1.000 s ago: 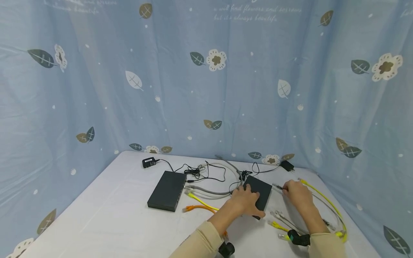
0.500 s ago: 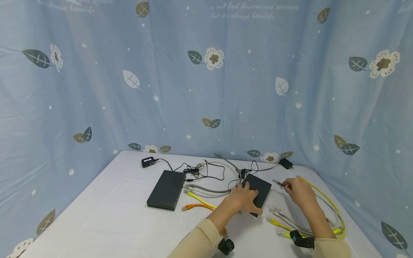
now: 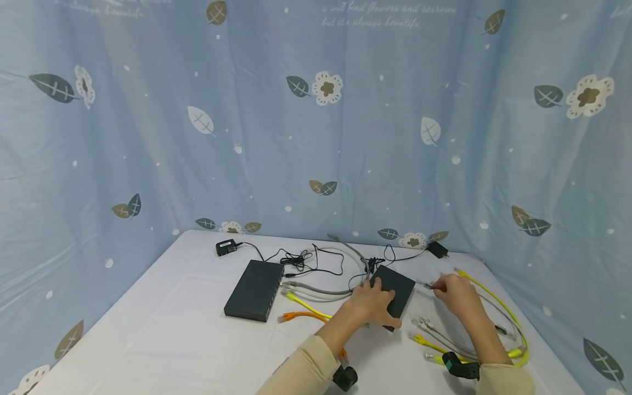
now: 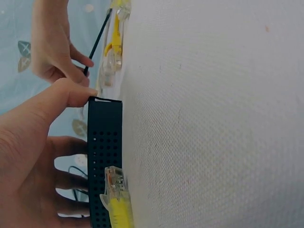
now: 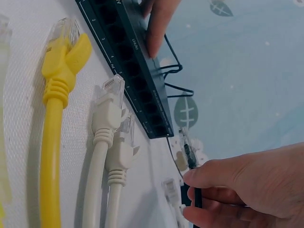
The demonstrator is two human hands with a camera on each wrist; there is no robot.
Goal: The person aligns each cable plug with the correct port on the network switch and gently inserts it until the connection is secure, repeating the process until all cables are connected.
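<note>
My left hand (image 3: 371,305) rests over the right-hand black network switch (image 3: 402,289) in the head view. Its thumb grips the near corner, and the fingers spread across the top, as the left wrist view shows. A row of ports faces the right hand on that network switch (image 5: 137,78). My right hand (image 5: 237,190) pinches a black Ethernet cable just behind its clear plug (image 5: 187,148). That plug sits close to the port side, apart from the ports. Loose white Ethernet plugs (image 5: 108,111) and a yellow one (image 5: 61,61) lie near the switch.
A second black network switch (image 3: 254,291) lies to the left. Between the switches run grey, yellow and orange cables (image 3: 298,315). Power adapters (image 3: 226,247) with thin black leads lie toward the back. A yellow cable (image 3: 498,302) curves along the right side. A patterned curtain hangs behind.
My right hand has shifted slightly with the black cable, its plug staying beside the right-hand switch. The left hand keeps its place on the switch.
</note>
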